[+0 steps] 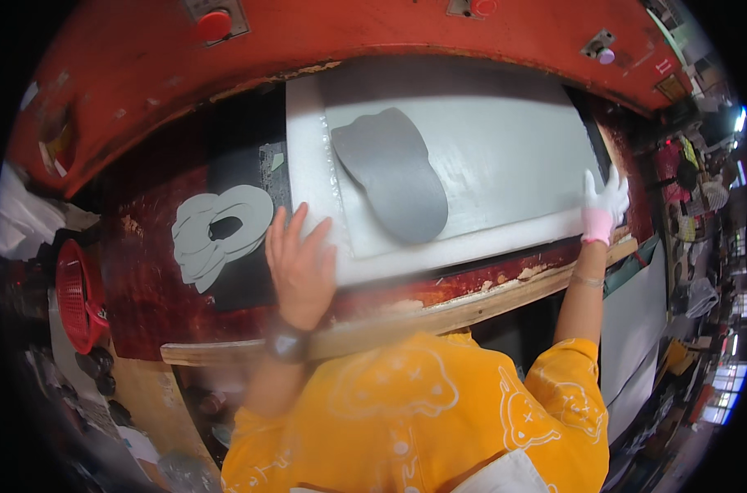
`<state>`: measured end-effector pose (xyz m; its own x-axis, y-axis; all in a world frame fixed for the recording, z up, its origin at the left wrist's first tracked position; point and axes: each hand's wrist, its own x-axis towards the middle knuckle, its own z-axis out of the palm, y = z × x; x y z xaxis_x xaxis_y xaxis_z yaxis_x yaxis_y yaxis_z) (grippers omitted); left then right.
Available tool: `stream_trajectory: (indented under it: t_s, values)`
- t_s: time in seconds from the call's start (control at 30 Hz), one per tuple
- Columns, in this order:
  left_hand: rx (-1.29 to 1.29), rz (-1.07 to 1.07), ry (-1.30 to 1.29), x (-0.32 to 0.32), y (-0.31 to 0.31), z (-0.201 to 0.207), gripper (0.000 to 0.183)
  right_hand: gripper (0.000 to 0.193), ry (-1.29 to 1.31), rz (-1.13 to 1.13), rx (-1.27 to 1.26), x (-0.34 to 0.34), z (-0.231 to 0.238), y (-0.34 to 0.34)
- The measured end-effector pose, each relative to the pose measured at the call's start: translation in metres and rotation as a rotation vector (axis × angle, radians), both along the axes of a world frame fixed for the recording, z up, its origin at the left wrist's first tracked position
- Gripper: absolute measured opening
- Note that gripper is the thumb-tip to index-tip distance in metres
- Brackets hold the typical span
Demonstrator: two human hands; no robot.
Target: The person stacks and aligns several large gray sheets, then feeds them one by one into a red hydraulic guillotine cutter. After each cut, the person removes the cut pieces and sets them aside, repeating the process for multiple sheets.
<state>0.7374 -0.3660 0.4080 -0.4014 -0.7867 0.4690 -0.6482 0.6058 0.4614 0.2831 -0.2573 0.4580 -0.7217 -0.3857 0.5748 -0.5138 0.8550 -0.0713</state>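
My bare left hand (pixel 301 261) lies flat with fingers spread on the near left corner of a white board (pixel 307 148). A pale grey sheet (pixel 505 156) covers the board, and on it rests a dark grey sole-shaped cutting die (pixel 396 174). My right hand (pixel 603 207), in a white and pink glove, grips the right edge of the sheet and board. Both sit on the bed of a red press machine (pixel 143 66).
A stack of pale grey cut-out pieces (pixel 217 234) lies on a dark mat left of the board. A red basket (pixel 78 296) stands at far left. A wooden ledge (pixel 472 308) runs along the bed's front edge. Red buttons (pixel 213 25) sit on the machine top.
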Motion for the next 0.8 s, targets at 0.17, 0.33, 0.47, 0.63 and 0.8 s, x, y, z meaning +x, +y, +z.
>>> stream_trajectory:
  t_s: [0.17, 0.33, 0.47, 0.63, 0.8]
  values:
    - [0.062, -0.295, 0.055, -0.013, -0.002, 0.001, 0.025, 0.067, -0.314, 1.146, -0.014, 0.167, 0.013, -0.082]
    - [0.048, -0.282, 0.100, -0.013, 0.001, -0.004, 0.028, 0.086, -0.425, 1.030, 0.344, 0.253, 0.005, -0.124]
    - [0.042, -0.311, 0.104, -0.013, 0.003, -0.007, 0.029, 0.086, -0.472, 0.957, 0.393, 0.262, 0.008, -0.157]
    - [-0.022, -0.342, 0.109, -0.016, 0.001, -0.009, 0.024, 0.091, -0.443, 0.954, 0.467, 0.263, 0.009, -0.174]
    - [-0.009, -0.348, 0.085, -0.008, 0.006, -0.007, 0.021, 0.090, -0.454, 0.941, 0.488, 0.272, 0.013, -0.171]
